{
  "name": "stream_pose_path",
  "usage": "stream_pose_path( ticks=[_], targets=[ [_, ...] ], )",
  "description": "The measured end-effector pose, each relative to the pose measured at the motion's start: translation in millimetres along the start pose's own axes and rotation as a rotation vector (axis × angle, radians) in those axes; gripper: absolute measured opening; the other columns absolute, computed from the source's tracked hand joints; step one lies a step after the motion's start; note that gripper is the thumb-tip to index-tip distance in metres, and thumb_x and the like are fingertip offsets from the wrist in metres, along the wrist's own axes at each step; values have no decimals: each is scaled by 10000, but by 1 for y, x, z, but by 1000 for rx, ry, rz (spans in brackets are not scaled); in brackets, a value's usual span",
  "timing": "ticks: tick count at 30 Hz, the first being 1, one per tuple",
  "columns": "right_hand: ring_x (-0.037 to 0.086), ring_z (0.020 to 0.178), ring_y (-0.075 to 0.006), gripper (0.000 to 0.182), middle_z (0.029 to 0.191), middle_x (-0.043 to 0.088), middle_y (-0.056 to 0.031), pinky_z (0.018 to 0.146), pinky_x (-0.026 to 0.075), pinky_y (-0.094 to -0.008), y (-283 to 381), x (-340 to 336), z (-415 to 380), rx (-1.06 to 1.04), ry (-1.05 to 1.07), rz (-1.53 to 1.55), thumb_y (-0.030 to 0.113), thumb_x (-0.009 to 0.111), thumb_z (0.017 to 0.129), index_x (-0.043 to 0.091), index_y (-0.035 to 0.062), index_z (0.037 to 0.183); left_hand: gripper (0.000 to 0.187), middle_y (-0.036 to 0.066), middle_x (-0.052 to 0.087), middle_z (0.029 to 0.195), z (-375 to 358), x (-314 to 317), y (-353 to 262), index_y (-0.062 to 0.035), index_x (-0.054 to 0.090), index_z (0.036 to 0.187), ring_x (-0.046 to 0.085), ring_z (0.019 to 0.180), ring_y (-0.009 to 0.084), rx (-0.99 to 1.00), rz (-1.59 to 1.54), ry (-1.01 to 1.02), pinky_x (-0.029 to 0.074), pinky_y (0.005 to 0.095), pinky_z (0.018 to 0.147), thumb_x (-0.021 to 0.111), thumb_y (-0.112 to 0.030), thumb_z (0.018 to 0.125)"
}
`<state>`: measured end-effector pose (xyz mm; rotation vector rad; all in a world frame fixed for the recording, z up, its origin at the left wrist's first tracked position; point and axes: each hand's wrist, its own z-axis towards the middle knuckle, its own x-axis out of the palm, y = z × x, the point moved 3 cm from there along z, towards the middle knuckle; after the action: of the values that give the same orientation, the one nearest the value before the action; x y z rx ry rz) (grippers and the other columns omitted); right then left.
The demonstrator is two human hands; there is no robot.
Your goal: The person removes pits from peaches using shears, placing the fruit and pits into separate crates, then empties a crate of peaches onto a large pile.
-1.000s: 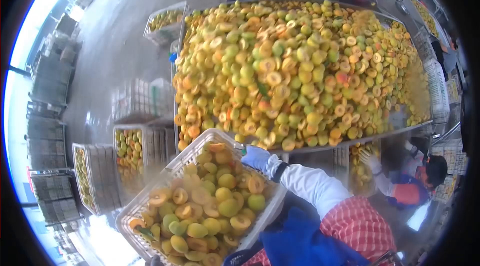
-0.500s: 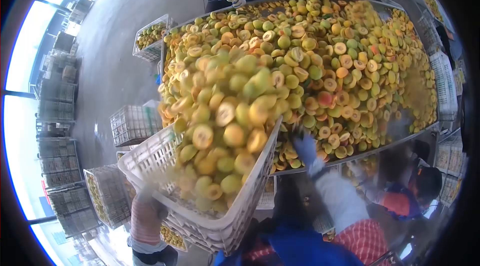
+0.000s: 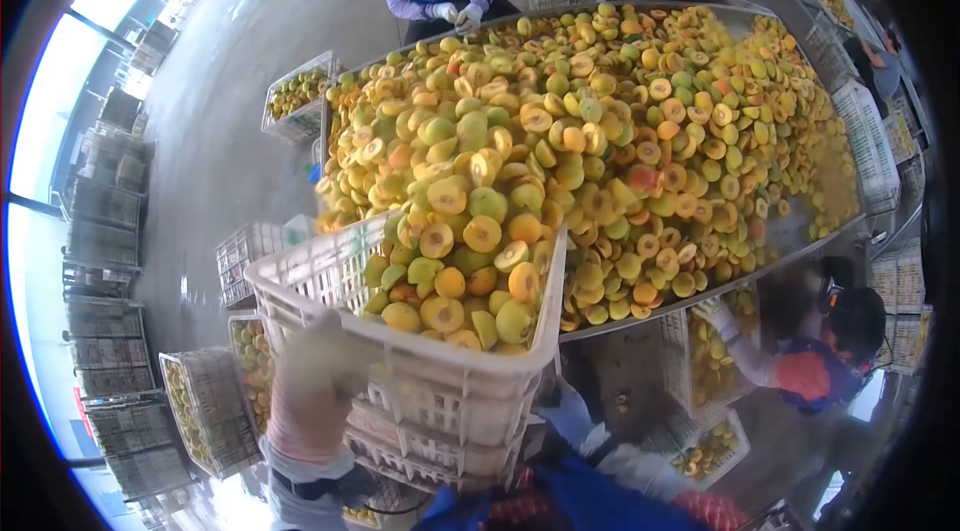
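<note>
A white plastic crate point(image 3: 475, 359) of halved yellow-green fruits, which look like peaches, is tilted at the table edge. Its fruit point(image 3: 450, 281) runs into the big pile point(image 3: 620, 151) on the metal table point(image 3: 640, 315). A co-worker's blurred arm point(image 3: 310, 391) reaches to the crate's left side. My right hand point(image 3: 568, 416), in a blue glove, is low beside the crate's right wall; its fingers are hidden or blurred. My left hand does not show; the crate covers the area in front of my blue apron point(image 3: 580, 491).
Across the table a person in white gloves point(image 3: 455, 15) works. To my right another person point(image 3: 830, 351) reaches over a fruit crate point(image 3: 680, 351). Filled crates point(image 3: 205, 401) stand on the floor at left, with tall crate stacks point(image 3: 105, 251) beyond.
Fruit that was tumbling from the crate has largely settled on the pile. The crate's near rim has risen in view. My right hand has pulled back from the pile toward my body.
</note>
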<state>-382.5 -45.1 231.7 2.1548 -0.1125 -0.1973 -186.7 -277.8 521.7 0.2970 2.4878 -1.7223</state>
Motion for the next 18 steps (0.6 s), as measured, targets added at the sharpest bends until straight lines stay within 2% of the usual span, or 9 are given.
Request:
stream_pose_path(
  ticks=[1, 2, 6, 9, 11, 13, 15, 16, 18],
  targets=[
    [621, 808, -149, 662, 980, 627, -85, 728, 527, -308, 27, -10, -4, -190, -169, -162, 123, 792, 697, 492, 25, 1279, 330, 99, 670, 849, 7, 10, -13, -42, 596, 967, 640, 691, 150, -6, -28, 7, 424, 196, 436, 570, -366, 910],
    [638, 874, -222, 908, 1083, 607, -125, 718, 529, -318, 22, -12, -5, -334, -200, -320, 249, 831, 651, 361, 70, 1406, 336, 98, 670, 850, 12, 28, -29, -41, 597, 964, 637, 677, 142, -68, -106, 3, 412, 188, 421, 559, -370, 915],
    [640, 847, -259, 912, 1022, 598, -132, 702, 533, -361, 40, -14, 8, -241, 41, 195, 264, 837, 630, 385, 60, 1395, 363, 104, 670, 840, 62, 97, -98, -19, 596, 956, 606, 578, 120, -202, -167, 59, 371, 171, 360, 511, -371, 932],
    [625, 820, -286, 831, 1009, 576, -134, 676, 523, -371, 88, -33, 13, -556, -26, -74, 223, 821, 654, 420, 50, 1360, 432, 109, 671, 824, 130, 130, -138, 28, 573, 1000, 582, 507, 139, -420, -27, 347, 352, 172, 326, 491, -390, 927],
    [611, 803, -327, 728, 990, 561, -161, 656, 513, -393, 115, -39, 18, -733, -305, -149, 186, 817, 649, 467, 14, 1263, 445, 106, 662, 812, 188, 152, -157, 27, 539, 1165, 579, 550, 125, -484, -11, 405, 412, 192, 398, 547, -332, 902],
    [606, 773, -336, 684, 961, 558, -174, 619, 502, -399, 158, -49, 30, -814, -592, -198, 173, 824, 637, 486, 4, 1207, 493, 94, 653, 810, 189, 177, -200, -40, 472, 1319, 560, 603, 107, 601, 1171, 513, 450, 220, 511, 594, -211, 874],
    [600, 694, -319, 611, 904, 558, -163, 562, 489, -391, 196, -63, 46, -841, -726, -224, 158, 820, 644, 511, 6, 1148, 609, 56, 625, 782, 216, 217, -215, -114, 427, 1388, 556, 662, 85, 257, 1193, 479, 447, 240, 593, 624, -58, 815],
    [596, 646, -303, 567, 873, 560, -148, 534, 484, -382, 214, -73, 54, -831, -694, -224, 153, 814, 655, 526, 14, 1123, 572, 51, 627, 797, 262, 228, -215, -99, 456, 1353, 573, 681, 98, 559, 1213, 615, 457, 249, 602, 624, -38, 810],
    [598, 626, -296, 489, 858, 568, -126, 529, 487, -375, 230, -86, 72, -839, -667, -250, 152, 801, 676, 551, 32, 1078, 443, 63, 626, 869, 282, 248, -222, -93, 500, 1291, 595, 703, 118, 699, 1196, 695, 492, 252, 627, 550, -99, 851]
  ],
)
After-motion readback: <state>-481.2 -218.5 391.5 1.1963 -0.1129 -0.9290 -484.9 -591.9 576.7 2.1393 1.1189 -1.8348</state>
